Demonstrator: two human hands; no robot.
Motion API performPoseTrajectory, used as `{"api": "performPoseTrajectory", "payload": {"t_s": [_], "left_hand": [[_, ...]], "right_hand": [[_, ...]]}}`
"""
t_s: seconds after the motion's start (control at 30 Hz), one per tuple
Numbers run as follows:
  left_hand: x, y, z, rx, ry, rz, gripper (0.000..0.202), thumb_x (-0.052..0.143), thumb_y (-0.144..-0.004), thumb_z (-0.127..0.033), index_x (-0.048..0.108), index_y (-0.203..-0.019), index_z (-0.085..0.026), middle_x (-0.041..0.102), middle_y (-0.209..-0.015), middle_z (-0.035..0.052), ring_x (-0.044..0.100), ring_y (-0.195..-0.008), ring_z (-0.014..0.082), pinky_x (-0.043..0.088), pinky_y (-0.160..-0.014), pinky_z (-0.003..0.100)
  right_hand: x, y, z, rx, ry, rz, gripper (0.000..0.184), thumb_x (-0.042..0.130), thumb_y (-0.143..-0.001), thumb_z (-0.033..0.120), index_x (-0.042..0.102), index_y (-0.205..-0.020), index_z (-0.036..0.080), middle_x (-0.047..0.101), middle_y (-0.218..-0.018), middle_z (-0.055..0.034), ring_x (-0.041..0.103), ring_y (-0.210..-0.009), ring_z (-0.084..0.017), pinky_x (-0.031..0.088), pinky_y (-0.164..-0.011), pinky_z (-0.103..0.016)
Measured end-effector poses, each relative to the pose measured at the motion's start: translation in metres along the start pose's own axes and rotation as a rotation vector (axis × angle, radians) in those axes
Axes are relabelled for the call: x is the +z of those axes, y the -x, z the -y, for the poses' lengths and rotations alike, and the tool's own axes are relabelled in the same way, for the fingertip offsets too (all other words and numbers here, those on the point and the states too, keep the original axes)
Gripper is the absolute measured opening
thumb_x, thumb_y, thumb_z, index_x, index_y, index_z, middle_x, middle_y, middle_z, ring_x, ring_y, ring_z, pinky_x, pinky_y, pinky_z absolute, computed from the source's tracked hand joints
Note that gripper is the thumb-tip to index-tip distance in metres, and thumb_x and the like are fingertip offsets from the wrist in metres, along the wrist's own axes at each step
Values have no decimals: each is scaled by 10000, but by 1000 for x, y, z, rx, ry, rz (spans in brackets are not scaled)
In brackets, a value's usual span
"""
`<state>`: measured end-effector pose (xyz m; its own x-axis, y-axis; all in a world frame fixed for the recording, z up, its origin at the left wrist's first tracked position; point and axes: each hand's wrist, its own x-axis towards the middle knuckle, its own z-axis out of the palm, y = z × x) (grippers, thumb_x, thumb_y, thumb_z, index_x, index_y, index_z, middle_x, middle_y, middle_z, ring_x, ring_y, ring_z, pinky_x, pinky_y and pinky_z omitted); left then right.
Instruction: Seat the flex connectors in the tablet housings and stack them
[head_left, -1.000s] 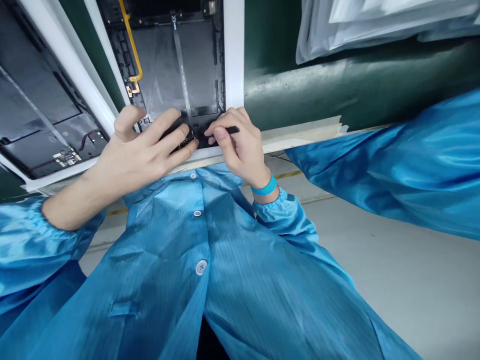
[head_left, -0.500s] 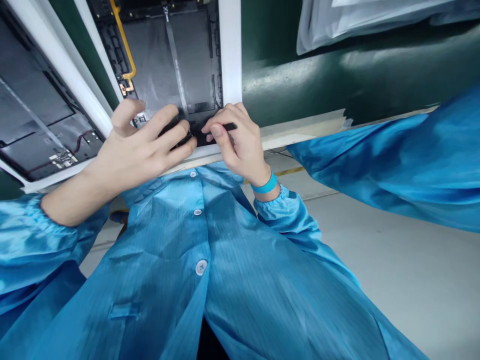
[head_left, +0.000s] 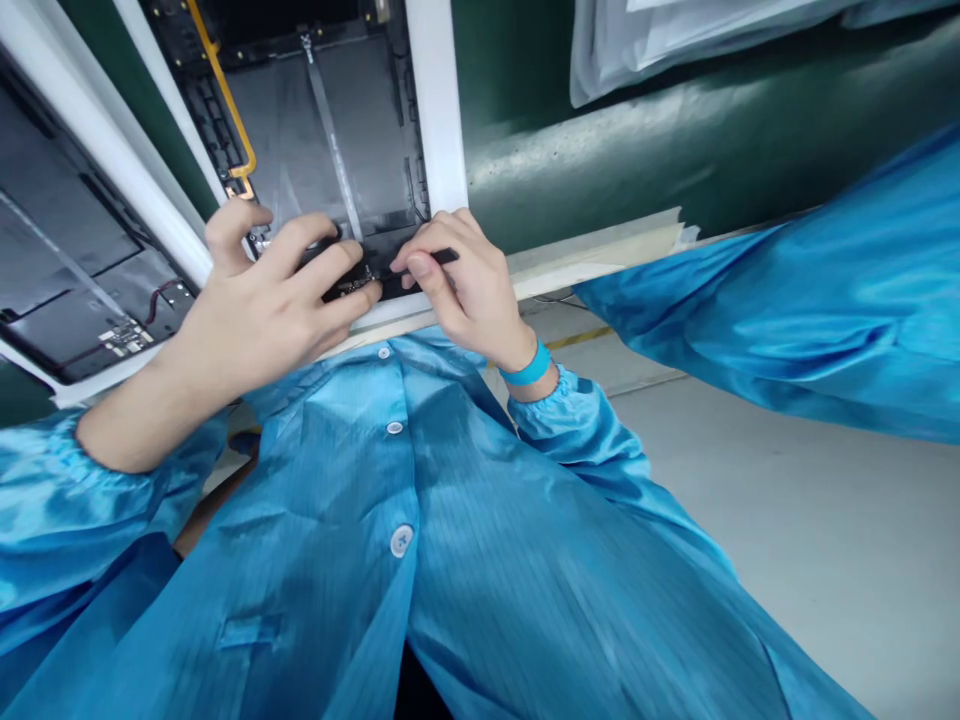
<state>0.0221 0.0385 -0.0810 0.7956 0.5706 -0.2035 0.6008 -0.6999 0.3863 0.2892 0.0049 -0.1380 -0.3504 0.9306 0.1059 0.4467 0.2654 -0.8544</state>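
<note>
Head view, single entry.

- Opened tablet: lies back-up in a white frame at 12 o'clock of the picture, on the green bench. A yellow flex cable runs along its 9 o'clock side and a grey ribbon strip down its middle.
- Left hand: open, fingers spread and laid flat on the tablet's 6 o'clock edge. It grips nothing; the fingertips rest by a small dark connector part.
- Right hand: closed in a pinch on a slender black tool, which lies nearly level with its tip toward the connector part. Blue wristband at the wrist.
- Step, as judged: fine work on the connector at the tablet's lower edge, one hand steadying and the other working the tool. It calls for a firm hold on the frame and light, exact pressure at the tip.
- Second opened device: at 9 o'clock, cut off by the picture edge.
- Co-worker's sleeve: at 3 o'clock, hand out of view.
- Hard to make out: the tool tip and its contact point, hidden behind both hands, and the kind of tool. Clear bags at 1 o'clock are cropped.
</note>
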Motion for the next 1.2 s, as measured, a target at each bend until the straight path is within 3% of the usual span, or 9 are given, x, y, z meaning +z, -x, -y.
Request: {"api": "performPoseTrajectory", "payload": {"t_s": [0.13,0.23,0.33,0.47,0.8,1.03,1.2], "left_hand": [[-2,2,-8,-27,2,-8,331,510,-1220,-335,699,-1488,-374,712,-1580,54,568,-1589,422,415,-1238,786],[0,2,-17,-76,65,-18,390,499,-1209,-278,683,-1522,-422,706,-1593,33,562,-1600,436,416,-1215,853],[1,4,-22,-83,80,-60,451,509,-1187,-228,659,-1571,-410,689,-1620,67,569,-1590,471,421,-1177,903],[-1,7,-19,-76,50,-30,436,528,-1180,-239,648,-1571,-390,646,-1675,69,544,-1612,468,399,-1199,896],[1,6,-15,-86,58,9,406,492,-1192,-240,627,-1556,-359,609,-1711,93,487,-1652,465,353,-1187,889],[12,9,-11,-122,140,-15,354,478,-1216,-329,600,-1546,-367,613,-1710,66,501,-1646,415,302,-1235,853],[21,14,-7,-94,141,-80,400,488,-1219,-374,555,-1612,-391,617,-1701,58,501,-1636,383,283,-1280,815]], "right_hand": [[1,-1,-2,-47,32,-19,574,231,-1252,579,669,-1102,240,704,-990,-26,730,-1025,-218,582,-1084,-520],[4,-1,-5,-97,39,-37,540,260,-1254,566,657,-1088,240,707,-983,-22,725,-1004,-225,593,-1056,-531],[6,-1,-10,-129,45,-45,504,286,-1254,549,652,-1091,244,720,-995,-23,719,-1001,-233,601,-1026,-537],[9,1,-12,-152,76,-41,489,283,-1256,528,651,-1099,248,722,-1002,-29,712,-1016,-240,599,-1017,-547],[-12,-20,-1,-149,257,152,679,102,-1221,616,676,-1084,279,749,-992,-45,697,-1053,-257,523,-1084,-548],[-20,-22,1,-71,258,133,686,101,-1216,619,681,-1081,278,793,-997,-55,698,-1031,-251,483,-1086,-547],[-19,-19,-1,-39,227,18,638,159,-1224,601,688,-1038,296,789,-932,-36,712,-983,-244,454,-1085,-546]]}}
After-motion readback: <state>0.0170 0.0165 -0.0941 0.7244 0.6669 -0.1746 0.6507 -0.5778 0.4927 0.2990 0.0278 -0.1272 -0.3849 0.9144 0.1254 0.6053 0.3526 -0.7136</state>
